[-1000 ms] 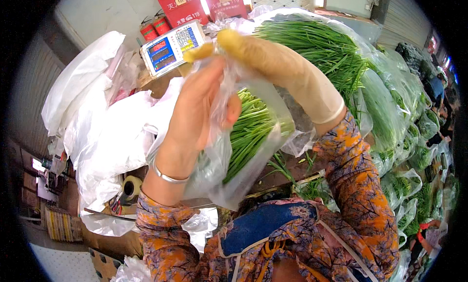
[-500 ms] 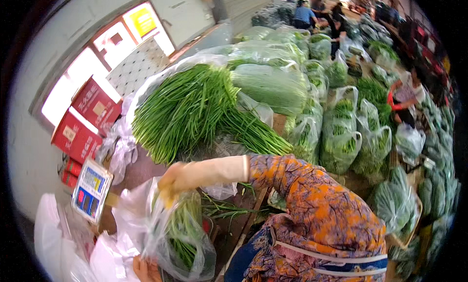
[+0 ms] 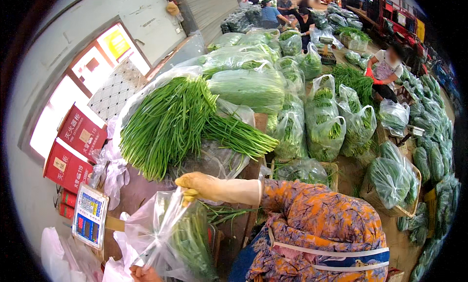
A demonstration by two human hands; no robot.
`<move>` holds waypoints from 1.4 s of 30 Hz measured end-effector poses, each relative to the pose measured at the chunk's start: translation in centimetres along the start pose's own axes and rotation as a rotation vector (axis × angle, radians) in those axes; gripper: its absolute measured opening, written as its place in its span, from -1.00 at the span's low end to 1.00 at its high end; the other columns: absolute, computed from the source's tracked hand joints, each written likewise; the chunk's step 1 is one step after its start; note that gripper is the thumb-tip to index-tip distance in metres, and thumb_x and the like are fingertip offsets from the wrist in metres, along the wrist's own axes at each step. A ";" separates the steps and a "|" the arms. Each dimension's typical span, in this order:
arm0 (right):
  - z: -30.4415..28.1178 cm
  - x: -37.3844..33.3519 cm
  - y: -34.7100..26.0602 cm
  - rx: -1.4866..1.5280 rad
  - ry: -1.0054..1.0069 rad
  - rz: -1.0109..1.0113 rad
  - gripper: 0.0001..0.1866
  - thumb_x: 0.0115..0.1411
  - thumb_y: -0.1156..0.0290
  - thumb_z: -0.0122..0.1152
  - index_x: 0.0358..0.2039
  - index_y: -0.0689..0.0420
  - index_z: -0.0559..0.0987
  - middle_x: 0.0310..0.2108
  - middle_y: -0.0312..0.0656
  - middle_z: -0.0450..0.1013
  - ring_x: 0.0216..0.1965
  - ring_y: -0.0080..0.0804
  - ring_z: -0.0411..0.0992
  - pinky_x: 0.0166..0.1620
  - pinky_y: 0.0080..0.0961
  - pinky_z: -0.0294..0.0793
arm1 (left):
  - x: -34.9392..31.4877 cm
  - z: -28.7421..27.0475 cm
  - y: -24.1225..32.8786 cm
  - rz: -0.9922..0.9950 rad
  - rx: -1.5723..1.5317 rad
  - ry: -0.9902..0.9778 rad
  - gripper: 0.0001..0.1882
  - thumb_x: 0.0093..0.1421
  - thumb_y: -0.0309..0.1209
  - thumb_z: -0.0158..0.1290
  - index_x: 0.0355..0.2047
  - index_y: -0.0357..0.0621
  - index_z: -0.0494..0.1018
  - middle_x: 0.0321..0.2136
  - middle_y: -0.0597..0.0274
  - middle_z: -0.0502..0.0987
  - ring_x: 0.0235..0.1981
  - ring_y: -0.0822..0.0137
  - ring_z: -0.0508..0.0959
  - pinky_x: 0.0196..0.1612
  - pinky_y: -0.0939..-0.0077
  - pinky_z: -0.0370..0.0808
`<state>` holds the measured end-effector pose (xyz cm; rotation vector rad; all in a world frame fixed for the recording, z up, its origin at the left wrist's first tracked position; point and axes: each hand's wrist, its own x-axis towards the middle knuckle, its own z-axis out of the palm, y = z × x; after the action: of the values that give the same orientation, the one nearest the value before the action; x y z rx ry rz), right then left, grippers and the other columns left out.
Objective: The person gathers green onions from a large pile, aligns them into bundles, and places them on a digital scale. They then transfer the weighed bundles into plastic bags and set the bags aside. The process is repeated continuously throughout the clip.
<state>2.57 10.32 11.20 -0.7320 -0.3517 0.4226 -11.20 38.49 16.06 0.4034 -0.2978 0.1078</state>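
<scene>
In my right hand (image 3: 193, 185), covered by a yellow rubber glove with a long pale cuff, is the gathered upper edge of a clear plastic bag (image 3: 168, 223). My left hand (image 3: 145, 273), ungloved and partly cut off by the lower edge, grips another part of the same bag. Twisted folds of plastic stretch taut between the two hands. Long green stalks (image 3: 195, 240) fill the bag's lower part. Beyond my right hand lies a large heap of long, thin, chive-like greens (image 3: 168, 121) on the dark table, with plastic sheeting around it.
At the left stands a scale display (image 3: 90, 216), below two red boxes (image 3: 68, 165). White plastic bags (image 3: 63, 257) hang near the lower left. Filled bags of greens (image 3: 325, 136) stand in rows beyond the table. A seated co-worker (image 3: 387, 70) wears red gloves; others sit farther back.
My right hand has moved right, pulling the bag's edge, and the plastic is now drawn tight and twisted. My left hand keeps its grip. The whole view has shifted slightly.
</scene>
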 end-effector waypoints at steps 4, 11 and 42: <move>3.6 0.8 -1.0 0.254 -0.161 -0.101 -0.60 0.21 0.10 -0.03 -0.68 0.03 0.26 -0.78 -0.41 0.09 -0.62 -0.51 0.23 -0.38 -0.36 0.36 | 0.6 0.8 0.0 0.027 0.028 -0.027 -0.73 0.21 -0.47 -0.19 -0.09 -0.33 0.23 -0.34 0.19 0.30 -0.35 0.35 0.34 -0.27 0.45 0.27; 14.1 -0.3 -0.5 -0.706 -0.324 -0.520 -0.59 0.13 0.10 0.06 -0.20 0.19 0.35 -0.37 -0.14 0.43 -0.30 -0.29 0.42 -0.26 -0.38 0.44 | 0.9 3.6 -2.2 -0.095 0.689 -0.453 -0.58 0.21 -0.34 -0.12 -0.02 -0.43 0.23 0.06 -0.19 0.20 -0.14 0.20 0.37 -0.19 0.37 0.39; 1.7 -9.7 7.9 -0.524 -0.762 -0.726 -0.72 0.13 0.35 0.07 -0.63 0.25 0.37 -0.65 0.02 0.22 -0.56 0.01 0.21 -0.49 -0.22 0.19 | -3.0 -2.1 -5.0 0.064 2.320 -0.091 -0.71 0.06 -0.47 -0.05 -0.22 -0.40 0.41 -0.25 -0.17 0.44 -0.17 -0.06 0.41 -0.05 0.17 0.32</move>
<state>-8.49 11.84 5.20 -0.8667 -1.4321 -0.1180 -12.69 34.64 11.42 2.7009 -0.1388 0.4855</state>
